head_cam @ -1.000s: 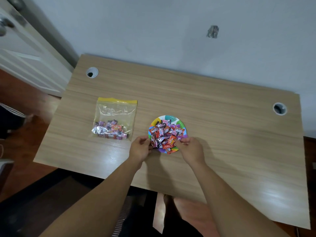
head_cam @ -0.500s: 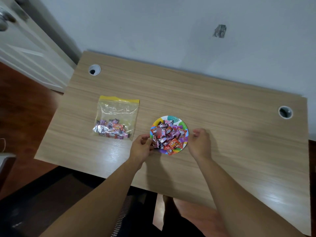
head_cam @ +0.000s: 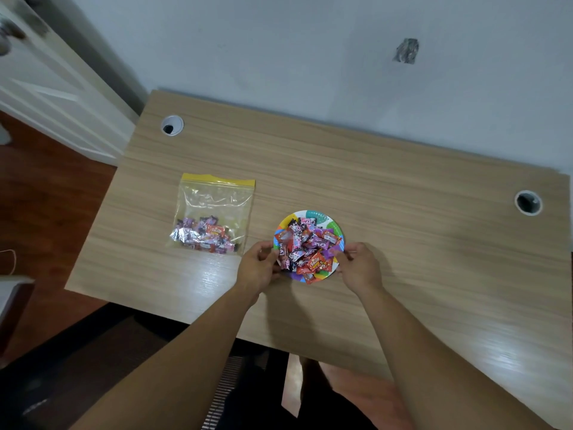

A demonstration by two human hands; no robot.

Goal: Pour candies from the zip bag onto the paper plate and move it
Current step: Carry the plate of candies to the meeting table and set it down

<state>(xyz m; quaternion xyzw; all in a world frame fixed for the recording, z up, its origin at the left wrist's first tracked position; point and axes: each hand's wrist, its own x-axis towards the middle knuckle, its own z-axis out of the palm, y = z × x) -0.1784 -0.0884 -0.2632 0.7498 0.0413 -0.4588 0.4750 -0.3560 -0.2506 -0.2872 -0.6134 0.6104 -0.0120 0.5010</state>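
The paper plate [head_cam: 336, 228] sits on the bench [head_cam: 403, 243] nearer its front edge than its back one, roughly midway between the two side edges, its bright multicoloured rim showing around a heap of wrapped candies [head_cam: 305, 248] in red, pink and purple. The left hand [head_cam: 259, 268] has its fingers [head_cam: 269, 248] pinched on the plate's left rim, and the right hand [head_cam: 358, 266] has its fingers [head_cam: 339, 254] clamped on the right rim. The plate lies flat on the wood. Well apart toward the left edge lies the zip bag [head_cam: 214, 209], flat, its yellow strip toward the back edge, more candies bunched at its near end. Cable holes [head_cam: 172, 125] pierce the two back corners.
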